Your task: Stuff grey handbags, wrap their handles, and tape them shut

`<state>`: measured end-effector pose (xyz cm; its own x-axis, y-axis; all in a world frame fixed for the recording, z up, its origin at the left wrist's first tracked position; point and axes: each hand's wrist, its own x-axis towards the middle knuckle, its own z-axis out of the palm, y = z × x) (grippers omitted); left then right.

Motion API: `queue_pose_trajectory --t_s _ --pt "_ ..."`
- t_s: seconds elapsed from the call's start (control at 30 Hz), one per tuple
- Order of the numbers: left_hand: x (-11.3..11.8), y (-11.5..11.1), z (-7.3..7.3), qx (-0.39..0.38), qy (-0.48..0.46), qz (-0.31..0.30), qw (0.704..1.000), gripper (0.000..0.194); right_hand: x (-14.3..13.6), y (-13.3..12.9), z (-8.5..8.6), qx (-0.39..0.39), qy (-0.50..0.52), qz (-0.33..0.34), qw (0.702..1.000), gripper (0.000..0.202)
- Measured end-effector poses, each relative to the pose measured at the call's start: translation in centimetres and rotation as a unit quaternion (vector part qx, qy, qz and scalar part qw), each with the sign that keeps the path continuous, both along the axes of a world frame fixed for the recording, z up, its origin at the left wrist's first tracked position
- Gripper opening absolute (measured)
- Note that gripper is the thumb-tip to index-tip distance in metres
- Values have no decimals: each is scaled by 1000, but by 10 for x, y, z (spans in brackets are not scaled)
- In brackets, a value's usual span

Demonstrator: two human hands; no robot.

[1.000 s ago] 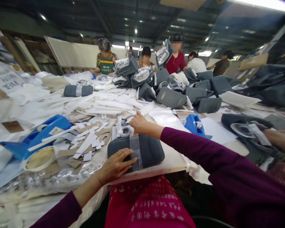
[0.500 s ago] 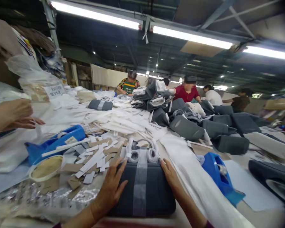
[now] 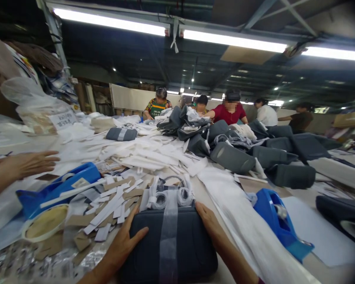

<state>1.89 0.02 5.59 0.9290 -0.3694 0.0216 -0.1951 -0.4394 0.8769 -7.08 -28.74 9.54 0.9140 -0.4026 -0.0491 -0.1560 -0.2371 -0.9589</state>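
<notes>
A dark blue-grey bag (image 3: 195, 240) lies on the table directly before me, with a translucent strip (image 3: 169, 232) running down its middle. Wrapped handles or straps (image 3: 173, 193) stand at its far edge. My left hand (image 3: 128, 236) rests against the bag's left side, its thumb over the top surface. My right hand (image 3: 208, 221) lies along the right side near the far corner. Both hands hold the bag between them; some fingertips are hidden at its far edge.
Blue tape dispensers (image 3: 62, 189) (image 3: 278, 221) stand left and right. Cardboard strips (image 3: 115, 201) lie beside a round tape roll (image 3: 44, 223). Grey bags (image 3: 233, 157) are piled at the right. Another person's hands (image 3: 26, 165) reach in at left; several people work behind.
The bag and both my hands sit slightly lower and further left in view. My left fingers have shifted from the top to the bag's side. The other person's hand at left has opened out.
</notes>
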Motion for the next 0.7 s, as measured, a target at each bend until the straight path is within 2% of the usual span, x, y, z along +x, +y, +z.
queue_pose_trajectory --t_s 0.07,0.13,0.2,0.23,0.3,0.33,0.4,0.43,0.5,0.57,0.7 --pt "-1 5 -1 32 5 10 999 86 4 1 3 -9 0 10 1000 61" --pt "0 3 7 87 -55 27 994 80 6 0 4 -4 -4 25 1000 59" --pt "3 -13 28 149 -196 17 969 72 4 -1 3 12 -1 20 1000 57" --pt "5 -28 43 171 -279 -9 945 67 2 -2 2 24 6 4 1000 57" --pt "10 -67 73 190 -386 -119 895 50 -7 -3 -2 56 32 -37 997 66" --pt "14 -90 87 188 -406 -190 874 45 -13 -3 -4 81 44 -52 994 73" --pt "22 -137 107 183 -402 -337 832 42 -25 -2 -7 142 56 -60 986 86" --pt "28 -159 111 180 -395 -400 807 40 -31 -2 -7 174 56 -57 981 90" --pt "38 -195 110 184 -373 -485 770 35 -43 0 -9 234 54 -47 970 94" --pt "48 -217 98 208 -349 -525 748 33 -53 1 -11 282 46 -40 957 93" --pt "61 -227 73 258 -312 -551 730 40 -66 -1 -26 346 40 -57 936 88"
